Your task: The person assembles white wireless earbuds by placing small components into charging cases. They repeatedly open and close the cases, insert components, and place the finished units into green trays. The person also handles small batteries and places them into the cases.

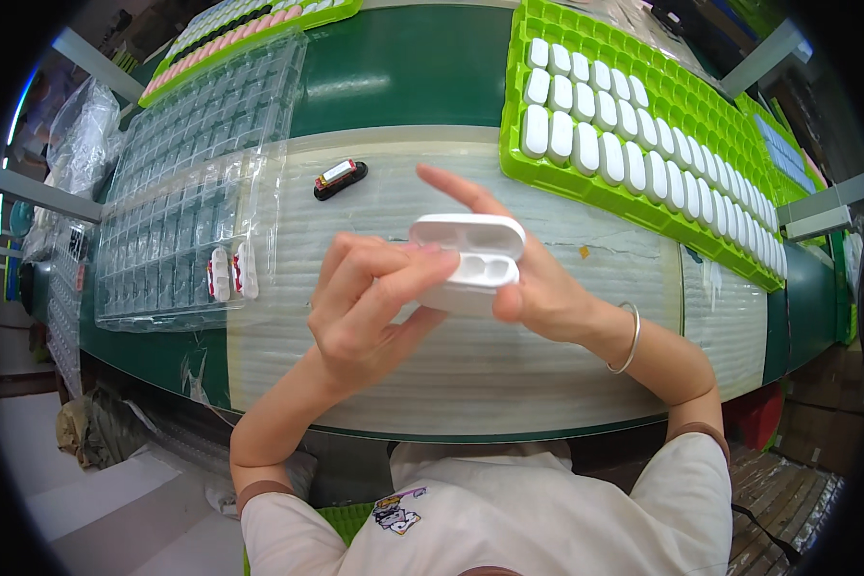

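Note:
Held up over the middle of the mat is a white earbud charging case [485, 273], its hinged lid [467, 228] raised and two rounded wells showing in its base. My left hand [360, 302] grips the case from the left, with fingertips laid over the left part of its opening. On the other side, my right hand [552, 293] holds the case with the thumb at its front right corner; the index finger points away from it. Beyond my hands lies a small black shell [339, 180] with a silver and red part on top.
At left a clear compartment tray [187, 182] holds two white pieces with red parts [220, 275]. A bright green tray [586, 187] at right carries rows of white cases [612, 156]. Another green tray [259, 38] stands far left. A pale ribbed mat [403, 384] covers the green table.

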`<state>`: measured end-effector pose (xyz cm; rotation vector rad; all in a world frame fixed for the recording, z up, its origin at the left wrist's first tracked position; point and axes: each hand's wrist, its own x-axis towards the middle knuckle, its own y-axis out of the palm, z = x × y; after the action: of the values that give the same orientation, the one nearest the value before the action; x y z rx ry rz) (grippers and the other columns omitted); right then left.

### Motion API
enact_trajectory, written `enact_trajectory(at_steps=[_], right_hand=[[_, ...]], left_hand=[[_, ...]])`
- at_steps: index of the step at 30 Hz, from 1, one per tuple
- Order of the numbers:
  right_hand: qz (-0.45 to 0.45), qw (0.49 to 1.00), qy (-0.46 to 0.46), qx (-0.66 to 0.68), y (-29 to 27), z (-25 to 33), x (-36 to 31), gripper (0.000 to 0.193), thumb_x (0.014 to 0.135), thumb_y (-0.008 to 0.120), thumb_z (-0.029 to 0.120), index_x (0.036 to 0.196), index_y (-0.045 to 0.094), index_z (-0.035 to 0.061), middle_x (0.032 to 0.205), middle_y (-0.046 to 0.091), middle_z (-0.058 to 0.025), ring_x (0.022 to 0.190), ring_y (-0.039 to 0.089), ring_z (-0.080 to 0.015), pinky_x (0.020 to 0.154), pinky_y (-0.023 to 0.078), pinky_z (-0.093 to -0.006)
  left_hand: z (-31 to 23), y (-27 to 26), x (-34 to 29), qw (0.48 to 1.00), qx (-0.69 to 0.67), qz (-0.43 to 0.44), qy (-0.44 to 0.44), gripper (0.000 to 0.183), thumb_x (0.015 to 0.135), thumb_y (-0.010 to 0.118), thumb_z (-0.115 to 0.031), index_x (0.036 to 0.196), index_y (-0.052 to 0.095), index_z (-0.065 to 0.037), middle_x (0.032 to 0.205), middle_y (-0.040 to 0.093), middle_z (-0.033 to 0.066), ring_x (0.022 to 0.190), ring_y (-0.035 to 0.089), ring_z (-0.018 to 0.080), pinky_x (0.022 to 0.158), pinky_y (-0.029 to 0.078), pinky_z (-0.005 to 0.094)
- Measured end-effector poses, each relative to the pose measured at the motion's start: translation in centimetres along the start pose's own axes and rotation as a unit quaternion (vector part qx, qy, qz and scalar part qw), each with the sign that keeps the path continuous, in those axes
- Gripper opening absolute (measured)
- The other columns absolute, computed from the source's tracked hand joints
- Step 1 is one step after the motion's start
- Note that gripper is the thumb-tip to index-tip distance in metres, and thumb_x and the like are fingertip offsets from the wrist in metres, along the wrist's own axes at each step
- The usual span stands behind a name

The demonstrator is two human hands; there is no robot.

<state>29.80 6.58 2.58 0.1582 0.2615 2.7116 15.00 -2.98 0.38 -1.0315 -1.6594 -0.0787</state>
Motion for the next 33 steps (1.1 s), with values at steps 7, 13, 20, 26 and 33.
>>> enact_trajectory(at_steps=[7, 13, 20, 26, 33], right_hand=[[-0.236, 0.862, -0.310, -0.324, -0.7, -1.4, 3.0, 0.032, 0.090, 0.052, 0.032, 0.076, 0.055, 0.0041, 0.072, 0.056, -0.0030, 0.067, 0.042, -0.0174, 0.059, 0.036, -0.0287], [-0.256, 0.828, -0.398, -0.300, -0.6, -1.8, 5.4, 0.057, 0.097, 0.029, 0.037, 0.056, 0.051, 0.0040, 0.052, 0.047, -0.0049, 0.050, 0.038, -0.0201, 0.050, 0.032, -0.0300], [-0.232, 0.808, -0.453, -0.295, 0.1, -0.1, 4.5, 0.067, 0.098, 0.017, 0.041, 0.052, 0.049, 0.0050, 0.051, 0.048, -0.0047, 0.050, 0.037, -0.0183, 0.049, 0.032, -0.0297], [-0.204, 0.825, -0.425, -0.312, 0.5, 2.4, 2.7, 0.070, 0.098, 0.013, 0.043, 0.051, 0.049, 0.0058, 0.049, 0.047, -0.0045, 0.050, 0.036, -0.0183, 0.052, 0.032, -0.0295], [-0.221, 0.817, -0.421, -0.326, -0.6, 1.8, 2.2, 0.059, 0.096, 0.019, 0.027, 0.047, 0.046, 0.0066, 0.048, 0.047, -0.0049, 0.048, 0.038, -0.0186, 0.052, 0.033, -0.0299]], left_hand=[[-1.3, 0.2, 1.0, 0.993, 0.054, -0.043, -0.100, 0.044, 0.052, 0.081, -0.004, 0.093, 0.064, -0.006, 0.075, 0.057, 0.0057, 0.068, 0.053, 0.0221, 0.057, 0.044, 0.0314], [-1.5, -0.5, 2.1, 0.987, 0.115, -0.060, -0.090, 0.035, 0.054, 0.083, -0.016, 0.077, 0.058, -0.006, 0.071, 0.056, 0.0064, 0.064, 0.053, 0.0217, 0.053, 0.042, 0.0331], [-1.6, -0.5, 3.1, 0.968, 0.237, 0.059, 0.050, 0.040, 0.060, 0.075, -0.038, 0.052, 0.048, -0.009, 0.040, 0.042, 0.0016, 0.035, 0.043, 0.0182, 0.040, 0.031, 0.0306], [-2.8, -0.9, 4.5, 0.964, 0.240, 0.092, 0.063, 0.038, 0.060, 0.073, -0.033, 0.050, 0.045, -0.010, 0.039, 0.040, 0.0014, 0.034, 0.041, 0.0166, 0.041, 0.030, 0.0287], [-3.4, 0.3, 4.5, 0.964, 0.231, 0.107, 0.077, 0.038, 0.060, 0.076, -0.034, 0.054, 0.048, -0.008, 0.040, 0.039, 0.0004, 0.033, 0.040, 0.0161, 0.039, 0.032, 0.0271]])
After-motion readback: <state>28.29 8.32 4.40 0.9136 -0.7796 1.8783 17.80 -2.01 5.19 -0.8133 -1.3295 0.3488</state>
